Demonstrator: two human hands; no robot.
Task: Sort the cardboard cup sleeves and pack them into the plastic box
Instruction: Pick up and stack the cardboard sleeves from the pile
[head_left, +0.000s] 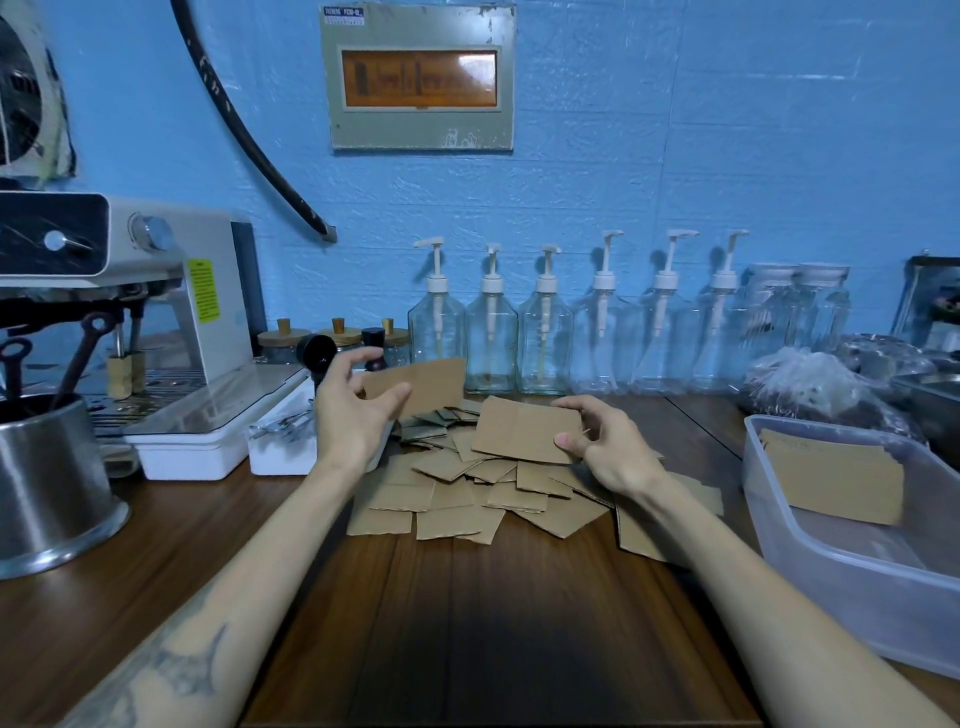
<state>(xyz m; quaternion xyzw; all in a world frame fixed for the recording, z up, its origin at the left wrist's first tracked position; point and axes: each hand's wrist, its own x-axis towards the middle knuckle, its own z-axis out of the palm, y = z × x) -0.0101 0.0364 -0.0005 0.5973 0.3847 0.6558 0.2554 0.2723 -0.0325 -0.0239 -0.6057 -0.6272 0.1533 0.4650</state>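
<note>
On the wooden worktop, an espresso machine stands far left, pump bottles line the far wall, and the plastic box, right, holds sleeves. The sleeve pile lies centre. Both hands hover over the pile: the left hand pinches one sleeve; the right hand grips another sleeve.
</note>
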